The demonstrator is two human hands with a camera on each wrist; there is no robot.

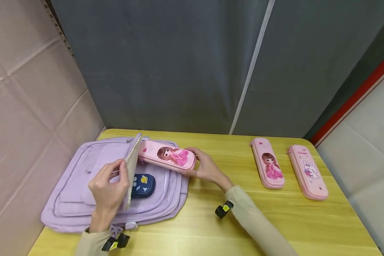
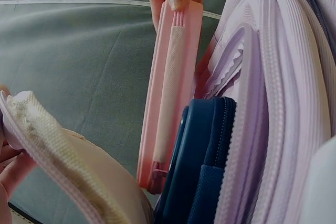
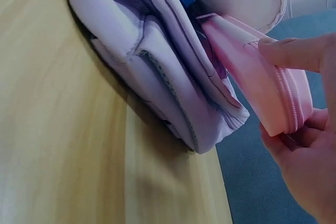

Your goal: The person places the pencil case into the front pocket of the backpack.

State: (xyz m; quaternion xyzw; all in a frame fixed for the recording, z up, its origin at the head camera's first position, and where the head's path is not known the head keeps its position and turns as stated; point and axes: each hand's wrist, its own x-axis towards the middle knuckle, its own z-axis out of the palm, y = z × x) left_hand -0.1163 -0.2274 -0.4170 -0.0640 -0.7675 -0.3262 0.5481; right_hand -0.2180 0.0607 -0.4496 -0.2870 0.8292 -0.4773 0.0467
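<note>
Packing looks about half done, as far as I can judge: one dark blue pencil case [image 1: 142,185] lies already inside the lilac backpack [image 1: 73,199], a pink pencil case with a girl picture [image 1: 167,159] is just at the mouth of the opening, and two more pink cases, one with a girl [image 1: 268,167] and one with a rabbit [image 1: 308,171], wait well apart on the right part of the yellow table [image 1: 275,224]. The left hand [image 1: 108,186] pinches the front flap of the backpack [image 1: 132,167] between thumb and curled fingers and lifts it upright, so the compartment stands open. The right hand [image 1: 206,167] has its grip closed around the far end of the pink case, thumb on top and fingers underneath, and the case is tilted, with its near end between the flap and the blue case, touching the bag but not yet fully inside
</note>
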